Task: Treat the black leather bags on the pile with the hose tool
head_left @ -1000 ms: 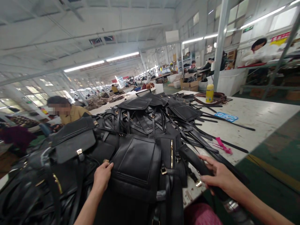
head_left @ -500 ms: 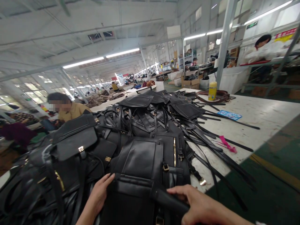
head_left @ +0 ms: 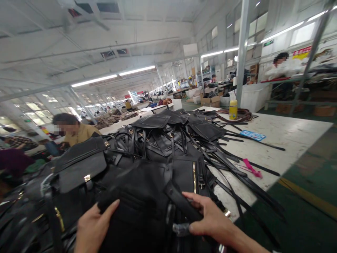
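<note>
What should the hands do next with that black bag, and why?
Probably pull the strap clear of the black bag. The right hand pinches the strap, which lies across the bag's front, while the left hand braces the bag's side. Other bags crowd close behind.

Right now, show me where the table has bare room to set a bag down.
Bare tabletop lies right of the blue card, out to the far edge. A smaller patch sits between the pink scrap and the straps. The bag pile crowds the left.
</note>
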Motion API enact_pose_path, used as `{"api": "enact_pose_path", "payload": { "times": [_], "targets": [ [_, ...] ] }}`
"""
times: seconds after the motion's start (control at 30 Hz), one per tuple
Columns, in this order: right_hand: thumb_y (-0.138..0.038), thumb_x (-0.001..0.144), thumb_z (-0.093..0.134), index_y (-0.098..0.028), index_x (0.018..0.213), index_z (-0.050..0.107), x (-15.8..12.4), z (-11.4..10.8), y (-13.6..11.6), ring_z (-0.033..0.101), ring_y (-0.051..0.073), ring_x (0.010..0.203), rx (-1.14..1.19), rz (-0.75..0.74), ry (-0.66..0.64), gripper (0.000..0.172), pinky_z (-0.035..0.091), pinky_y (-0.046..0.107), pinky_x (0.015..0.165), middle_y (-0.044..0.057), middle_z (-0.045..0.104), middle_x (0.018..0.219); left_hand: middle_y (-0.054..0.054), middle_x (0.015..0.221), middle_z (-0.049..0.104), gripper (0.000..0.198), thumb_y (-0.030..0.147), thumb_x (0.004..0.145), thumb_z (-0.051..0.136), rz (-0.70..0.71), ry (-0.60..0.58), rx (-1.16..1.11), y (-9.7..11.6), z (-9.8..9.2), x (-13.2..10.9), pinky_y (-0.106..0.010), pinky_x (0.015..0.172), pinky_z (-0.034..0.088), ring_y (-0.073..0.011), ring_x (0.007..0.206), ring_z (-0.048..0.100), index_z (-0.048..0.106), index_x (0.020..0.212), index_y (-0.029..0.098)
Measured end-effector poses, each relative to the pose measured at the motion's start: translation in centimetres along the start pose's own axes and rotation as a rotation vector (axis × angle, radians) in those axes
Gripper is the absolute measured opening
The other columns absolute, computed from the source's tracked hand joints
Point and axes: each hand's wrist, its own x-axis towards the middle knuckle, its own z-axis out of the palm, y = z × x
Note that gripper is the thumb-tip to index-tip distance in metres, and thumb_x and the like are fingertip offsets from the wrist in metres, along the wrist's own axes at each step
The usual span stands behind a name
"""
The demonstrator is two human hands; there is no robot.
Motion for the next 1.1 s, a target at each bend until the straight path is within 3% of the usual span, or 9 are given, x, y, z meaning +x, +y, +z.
{"api": "enact_pose_path", "payload": {
  "times": [0.13, 0.23, 0.33, 0.4, 0.5, 0.73, 0.83, 1.0, 1.1],
  "targets": [
    [-0.007, 0.056, 0.06, -0.016, 0.124, 0.037, -2.3, -3.9, -2.4, 0.059, 0.019, 0.083, -0.042, -0.041, 0.216, 0.072, 0.048, 0.027, 0.072, 0.004, 0.062, 0.098, 0.002, 0.085, 0.064, 0.023, 0.041, 0.076, 0.047, 0.537, 0.206, 0.526, 7.4, -2.1, -0.4, -0.029, 0.057, 0.043, -0.0191, 0.075, 0.06, 0.057, 0.091, 0.026],
    [-0.015, 0.059, 0.063, -0.016, 0.129, 0.029, -4.5, -7.0, -2.1, 0.059, 0.018, 0.072, -0.102, -0.023, 0.361, 0.077, 0.05, 0.025, 0.06, 0.005, 0.062, 0.094, 0.001, 0.079, 0.061, 0.018, 0.016, 0.072, 0.052, 0.911, 0.047, 0.691, 9.4, 2.8, -3.9, -0.027, 0.056, 0.043, -0.0162, 0.07, 0.057, 0.056, 0.089, 0.022],
    [-0.023, 0.061, 0.065, -0.02, 0.134, 0.015, -7.0, -9.8, -0.3, 0.053, 0.015, 0.052, -0.139, 0.061, 0.455, 0.088, 0.047, 0.024, 0.038, 0.003, 0.061, 0.089, 0.003, 0.067, 0.059, 0.022, 0.002, 0.061, 0.053, 1.005, -0.179, 0.628, 7.1, 11.1, -8.7, -0.025, 0.052, 0.043, -0.0149, 0.06, 0.055, 0.055, 0.072, 0.021],
    [-0.026, 0.06, 0.066, -0.021, 0.134, 0.01, -8.6, -11.2, 0.9, 0.052, 0.015, 0.048, -0.144, 0.12, 0.482, 0.094, 0.047, 0.026, 0.036, 0.003, 0.061, 0.086, 0.004, 0.059, 0.056, 0.021, 0.001, 0.058, 0.055, 1.039, -0.155, 0.53, 4.6, 15.9, -11.5, -0.025, 0.045, 0.04, -0.0153, 0.052, 0.052, 0.052, 0.063, 0.021],
    [-0.029, 0.06, 0.067, -0.023, 0.134, 0.013, -10.5, -12.4, 2.0, 0.051, 0.015, 0.048, -0.181, 0.152, 0.548, 0.092, 0.048, 0.025, 0.036, 0.0, 0.06, 0.077, 0.003, 0.06, 0.056, 0.019, 0.004, 0.06, 0.055, 1.061, -0.125, 0.452, 1.9, 19.2, -13.9, -0.027, 0.045, 0.039, -0.0164, 0.053, 0.051, 0.051, 0.066, 0.021],
    [-0.031, 0.06, 0.064, -0.022, 0.134, 0.013, -10.5, -11.9, 1.7, 0.053, 0.015, 0.053, -0.275, 0.228, 0.53, 0.091, 0.047, 0.025, 0.039, 0.008, 0.054, 0.109, -0.001, 0.065, 0.055, 0.024, 0.011, 0.08, 0.03, 1.094, -0.107, 0.344, 1.3, 18.0, -14.6, -0.026, 0.053, 0.038, -0.0148, 0.058, 0.05, 0.053, 0.078, 0.018],
    [-0.023, 0.056, 0.06, -0.018, 0.135, 0.017, -9.8, -10.7, 1.6, 0.054, 0.015, 0.054, -0.256, 0.232, 0.408, 0.09, 0.044, 0.022, 0.038, 0.01, 0.055, 0.11, -0.002, 0.066, 0.056, 0.032, 0.015, 0.084, 0.022, 1.146, -0.036, 0.248, 0.9, 18.2, -15.0, -0.026, 0.055, 0.037, -0.0142, 0.059, 0.051, 0.054, 0.076, 0.018],
    [-0.01, 0.05, 0.062, -0.014, 0.123, 0.041, -8.2, -8.3, 2.4, 0.058, 0.023, 0.088, -0.144, 0.278, 0.116, 0.077, 0.047, 0.027, 0.076, 0.007, 0.061, 0.102, -0.002, 0.064, 0.058, 0.029, 0.014, 0.083, 0.028, 1.273, 0.045, 0.122, -0.1, 18.8, -14.9, -0.025, 0.055, 0.037, -0.0129, 0.059, 0.052, 0.055, 0.072, 0.017],
    [-0.013, 0.047, 0.07, -0.011, 0.118, 0.046, -6.6, -6.8, 3.1, 0.057, 0.025, 0.094, -0.094, 0.334, 0.061, 0.076, 0.044, 0.029, 0.082, 0.008, 0.063, 0.095, -0.002, 0.06, 0.056, 0.03, 0.009, 0.081, 0.03, 1.319, 0.086, 0.07, -0.6, 19.2, -14.7, -0.024, 0.053, 0.036, -0.0112, 0.056, 0.051, 0.053, 0.064, 0.018]
  ]
}}
